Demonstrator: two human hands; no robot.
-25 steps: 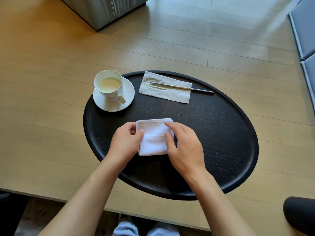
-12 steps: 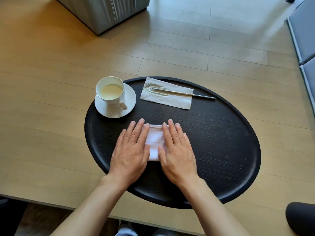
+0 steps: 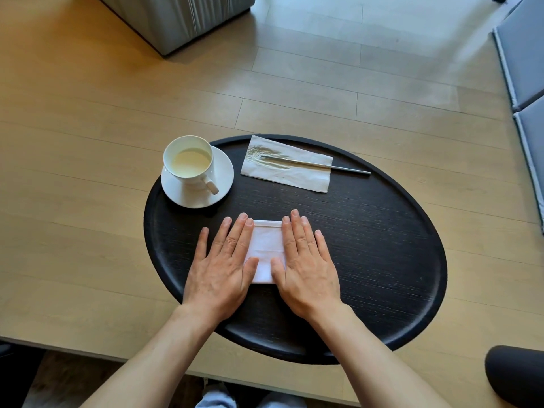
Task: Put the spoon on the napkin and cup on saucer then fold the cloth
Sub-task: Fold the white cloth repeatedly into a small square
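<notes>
A small folded white cloth (image 3: 266, 250) lies on the black oval tray (image 3: 382, 260). My left hand (image 3: 223, 260) rests flat on its left edge and my right hand (image 3: 306, 263) flat on its right edge, fingers spread, holding nothing. A white cup (image 3: 188, 161) with pale liquid stands on its white saucer (image 3: 203, 195) at the tray's far left. A metal spoon (image 3: 315, 164) lies across a beige paper napkin (image 3: 288, 175) at the tray's far side, its handle poking off to the right.
The tray sits on a light wooden table (image 3: 73, 231) whose near edge runs below my forearms. A grey upholstered block (image 3: 182, 19) stands on the floor beyond, blue cushions (image 3: 524, 54) at the right, a dark rounded object (image 3: 518, 375) at the bottom right.
My hands went from pinching the cloth's sides to lying flat on it, then slid slightly apart so more cloth shows between them. Cup, saucer, spoon and napkin have not moved.
</notes>
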